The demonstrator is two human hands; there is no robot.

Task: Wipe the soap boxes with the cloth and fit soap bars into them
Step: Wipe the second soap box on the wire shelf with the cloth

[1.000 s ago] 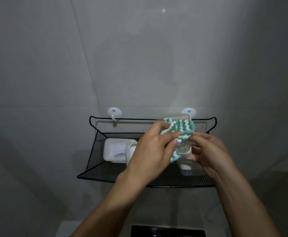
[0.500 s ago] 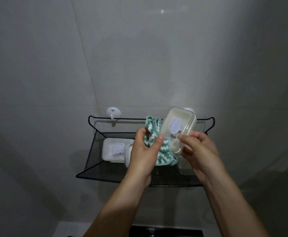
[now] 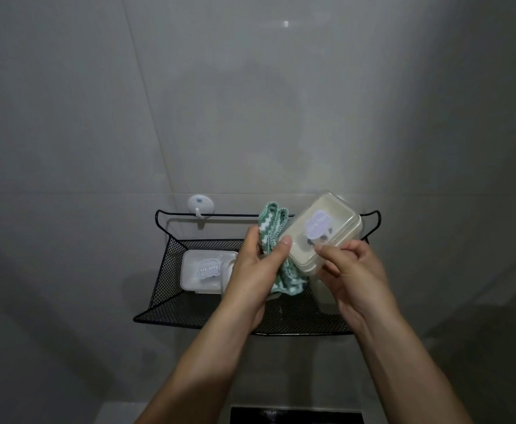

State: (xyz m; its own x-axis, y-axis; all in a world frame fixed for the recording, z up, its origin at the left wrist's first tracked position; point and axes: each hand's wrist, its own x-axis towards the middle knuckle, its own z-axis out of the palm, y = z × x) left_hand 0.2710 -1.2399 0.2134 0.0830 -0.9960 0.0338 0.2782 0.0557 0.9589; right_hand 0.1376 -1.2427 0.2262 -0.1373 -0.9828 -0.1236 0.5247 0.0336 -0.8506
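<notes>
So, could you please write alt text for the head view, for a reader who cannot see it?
Two hands work above a black mesh shelf on a grey tiled wall: the left hand grips a green and white cloth, and the right hand holds a tilted cream soap box. Another soap box lies in the shelf at left.

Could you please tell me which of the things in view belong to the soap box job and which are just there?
In the job:
- green-and-white cloth, gripped by left hand
- lidded soap box, held by right hand
- second soap box in mesh shelf

Just there:
- wall hook
- tiled wall
</notes>
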